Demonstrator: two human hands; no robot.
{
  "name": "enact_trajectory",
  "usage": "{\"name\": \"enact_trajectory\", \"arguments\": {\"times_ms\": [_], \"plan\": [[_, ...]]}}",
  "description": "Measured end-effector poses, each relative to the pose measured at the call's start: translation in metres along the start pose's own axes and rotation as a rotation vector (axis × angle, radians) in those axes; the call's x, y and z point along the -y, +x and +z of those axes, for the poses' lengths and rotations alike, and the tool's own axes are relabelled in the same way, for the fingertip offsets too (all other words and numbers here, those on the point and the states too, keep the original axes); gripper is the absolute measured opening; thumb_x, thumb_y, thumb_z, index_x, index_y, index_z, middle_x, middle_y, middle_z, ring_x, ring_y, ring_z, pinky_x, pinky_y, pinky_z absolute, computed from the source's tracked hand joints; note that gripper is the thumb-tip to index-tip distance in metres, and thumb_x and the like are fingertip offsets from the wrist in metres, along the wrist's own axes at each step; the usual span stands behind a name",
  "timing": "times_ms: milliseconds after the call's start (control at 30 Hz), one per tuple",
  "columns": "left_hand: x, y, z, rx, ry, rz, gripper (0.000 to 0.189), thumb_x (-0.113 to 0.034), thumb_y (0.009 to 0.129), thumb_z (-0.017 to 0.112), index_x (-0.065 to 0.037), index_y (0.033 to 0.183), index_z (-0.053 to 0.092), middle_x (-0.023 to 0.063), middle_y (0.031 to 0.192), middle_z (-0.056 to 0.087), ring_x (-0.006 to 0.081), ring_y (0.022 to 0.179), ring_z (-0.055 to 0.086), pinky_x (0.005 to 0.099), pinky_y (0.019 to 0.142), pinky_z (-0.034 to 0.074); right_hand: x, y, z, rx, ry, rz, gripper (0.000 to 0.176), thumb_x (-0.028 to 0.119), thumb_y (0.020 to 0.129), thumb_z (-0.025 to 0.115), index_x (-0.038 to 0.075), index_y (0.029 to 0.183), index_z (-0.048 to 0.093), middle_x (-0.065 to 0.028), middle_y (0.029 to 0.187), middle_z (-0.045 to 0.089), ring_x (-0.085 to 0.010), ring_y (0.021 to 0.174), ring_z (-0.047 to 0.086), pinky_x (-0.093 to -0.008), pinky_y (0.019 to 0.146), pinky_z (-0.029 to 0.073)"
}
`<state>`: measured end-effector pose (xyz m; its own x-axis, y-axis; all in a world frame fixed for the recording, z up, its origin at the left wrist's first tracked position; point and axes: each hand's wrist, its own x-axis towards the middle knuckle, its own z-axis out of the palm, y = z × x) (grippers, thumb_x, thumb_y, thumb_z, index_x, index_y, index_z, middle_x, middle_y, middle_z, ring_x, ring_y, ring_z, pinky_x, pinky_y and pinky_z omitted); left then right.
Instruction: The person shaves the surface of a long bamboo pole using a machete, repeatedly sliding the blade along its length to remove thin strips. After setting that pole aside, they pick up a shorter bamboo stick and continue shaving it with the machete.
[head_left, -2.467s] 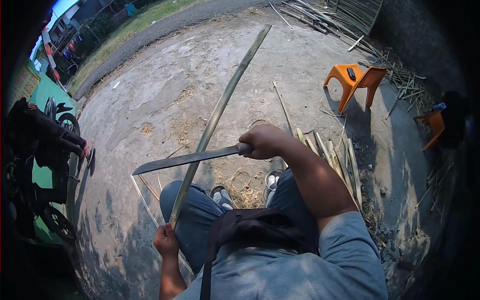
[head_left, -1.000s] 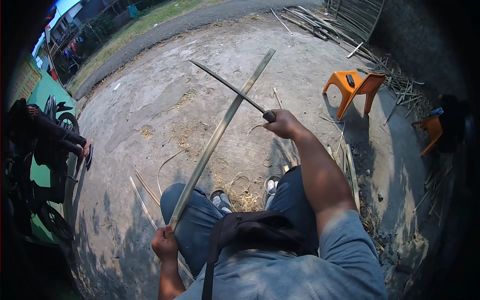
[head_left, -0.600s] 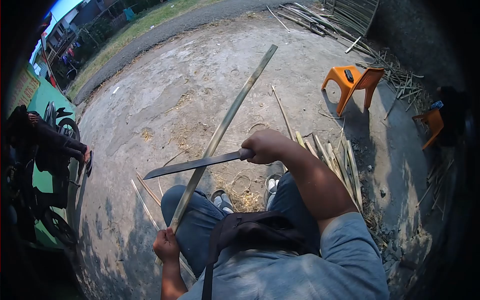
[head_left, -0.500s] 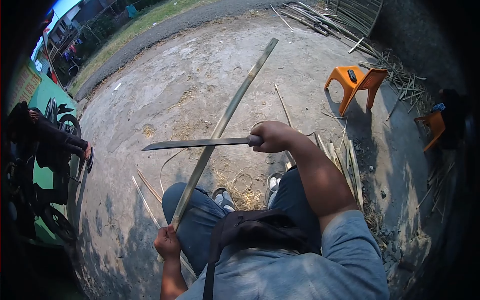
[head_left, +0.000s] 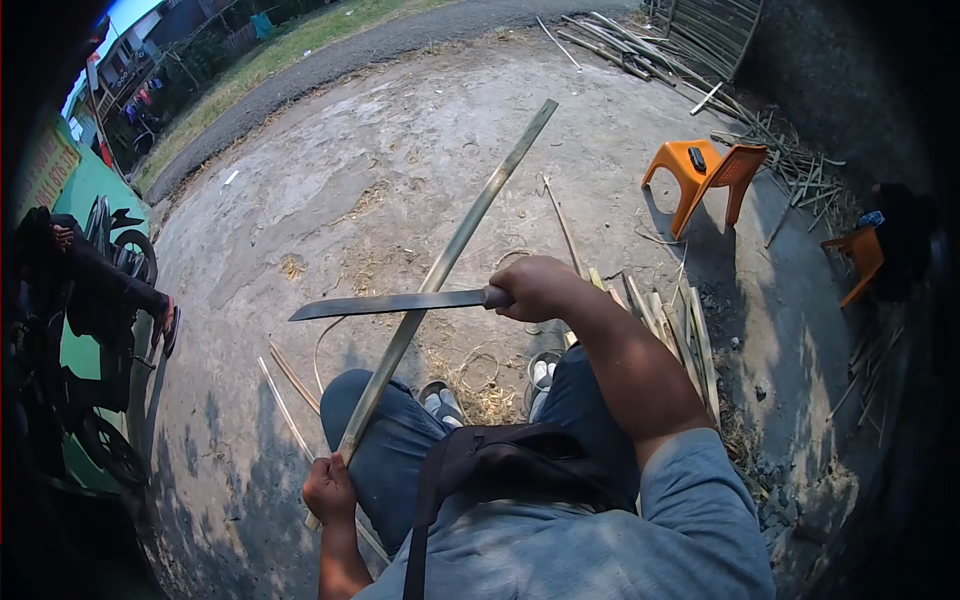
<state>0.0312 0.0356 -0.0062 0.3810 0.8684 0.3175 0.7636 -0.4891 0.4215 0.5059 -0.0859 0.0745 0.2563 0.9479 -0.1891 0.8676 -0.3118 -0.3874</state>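
Observation:
A long, flat bamboo strip [head_left: 464,238] slants up and away from my left side, passing over my thigh. Near its lower end my left hand [head_left: 330,490] is closed around it. My right hand [head_left: 532,290] grips the handle of a machete [head_left: 390,305], its long blade pointing left. The blade crosses the strip around the strip's middle, on the upper side, and seems to touch it. Thin split bamboo pieces [head_left: 287,405] lie on the ground by my left knee. More split bamboo strips [head_left: 703,345] lie beyond my right forearm.
An orange chair [head_left: 690,160] with a dark object on its seat stands ahead to the right. Bamboo poles [head_left: 630,50] are piled at the back. A person's leg [head_left: 135,280] shows beside a motorcycle [head_left: 105,440] at left. Shavings [head_left: 490,405] lie between my feet.
My right hand and the machete have shifted slightly down in view, toward me along the strip. The strip's far end sits a little lower. Both hands keep their hold.

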Motion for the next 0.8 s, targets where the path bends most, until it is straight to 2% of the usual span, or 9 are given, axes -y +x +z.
{"name": "enact_trajectory", "arguments": {"times_ms": [100,167,333,433,467,567,667,767,800], "plan": [[0.006,0.001,0.005,0.000,-0.046,0.001,0.051,-0.048,0.101,0.061,-0.005,0.074,0.062,0.0186,0.064,0.062,0.0421,0.061,0.064,0.0486,0.057,0.047,-0.001,0.001,-0.006,-0.050,-0.008,-0.043,0.025,0.032,0.085,0.074,0.018,0.105,0.074,-0.0111,0.097,0.074,-0.0324,0.097,0.071,-0.0469,0.085,0.055],[0.008,-0.003,0.005,-0.004,-0.067,-0.005,0.052,-0.048,0.102,0.060,-0.004,0.073,0.061,0.0186,0.063,0.061,0.0414,0.060,0.062,0.0483,0.056,0.046,-0.022,0.004,-0.009,-0.072,0.149,0.033,0.027,0.033,0.088,0.075,0.016,0.109,0.074,-0.0114,0.098,0.075,-0.0320,0.095,0.071,-0.0432,0.082,0.055],[0.003,0.002,0.002,-0.004,-0.025,0.019,0.053,-0.047,0.103,0.058,-0.004,0.072,0.058,0.0183,0.060,0.057,0.0393,0.058,0.060,0.0476,0.055,0.043,-0.067,0.013,-0.009,-0.343,0.436,0.411,0.030,0.030,0.090,0.074,0.012,0.113,0.073,-0.0147,0.103,0.075,-0.0308,0.098,0.072,-0.0413,0.085,0.054],[0.005,0.005,-0.002,0.032,-0.009,0.004,0.051,-0.047,0.101,0.061,-0.005,0.073,0.061,0.0173,0.062,0.061,0.0393,0.059,0.063,0.0468,0.057,0.047,-0.064,0.007,-0.008,-0.320,0.401,0.336,0.029,0.030,0.090,0.074,0.011,0.113,0.073,-0.0154,0.104,0.075,-0.0302,0.098,0.072,-0.0415,0.085,0.054],[0.003,0.005,-0.002,0.043,-0.018,-0.005,0.051,-0.047,0.101,0.061,-0.005,0.073,0.061,0.0174,0.062,0.061,0.0392,0.060,0.063,0.0467,0.057,0.047,-0.060,0.004,-0.010,-0.244,0.347,0.339,0.030,0.029,0.090,0.074,0.011,0.114,0.073,-0.0149,0.105,0.075,-0.0305,0.099,0.072,-0.0416,0.085,0.054],[-0.001,0.005,-0.004,0.075,-0.039,-0.026,0.051,-0.047,0.102,0.061,-0.005,0.073,0.062,0.0176,0.063,0.061,0.0388,0.060,0.063,0.0465,0.057,0.047,-0.028,-0.005,-0.008,-0.125,0.144,0.104,0.025,0.030,0.088,0.073,0.014,0.108,0.074,-0.0132,0.099,0.075,-0.0330,0.099,0.071,-0.0436,0.085,0.055],[0.001,0.009,-0.004,0.089,-0.059,-0.027,0.050,-0.046,0.102,0.061,-0.005,0.073,0.062,0.0176,0.063,0.062,0.0383,0.060,0.063,0.0459,0.058,0.047,0.006,-0.006,-0.004,0.012,-0.047,-0.042,0.023,0.031,0.086,0.073,0.017,0.104,0.074,-0.0104,0.096,0.074,-0.0319,0.098,0.071,-0.0462,0.083,0.055],[0.007,0.006,-0.004,0.099,-0.091,-0.032,0.050,-0.046,0.102,0.061,-0.005,0.074,0.063,0.0173,0.063,0.062,0.0378,0.059,0.063,0.0455,0.058,0.048,-0.005,-0.001,-0.008,-0.035,0.002,-0.065,0.024,0.032,0.086,0.074,0.017,0.104,0.075,-0.0100,0.096,0.074,-0.0320,0.096,0.071,-0.0461,0.083,0.055],[0.009,0.006,-0.001,0.096,-0.115,-0.033,0.050,-0.046,0.102,0.061,-0.004,0.074,0.063,0.0171,0.063,0.061,0.0377,0.059,0.063,0.0455,0.058,0.048,-0.016,0.000,-0.011,-0.041,0.090,-0.014,0.024,0.032,0.085,0.075,0.017,0.104,0.075,-0.0105,0.096,0.074,-0.0317,0.095,0.071,-0.0452,0.082,0.055]]}}
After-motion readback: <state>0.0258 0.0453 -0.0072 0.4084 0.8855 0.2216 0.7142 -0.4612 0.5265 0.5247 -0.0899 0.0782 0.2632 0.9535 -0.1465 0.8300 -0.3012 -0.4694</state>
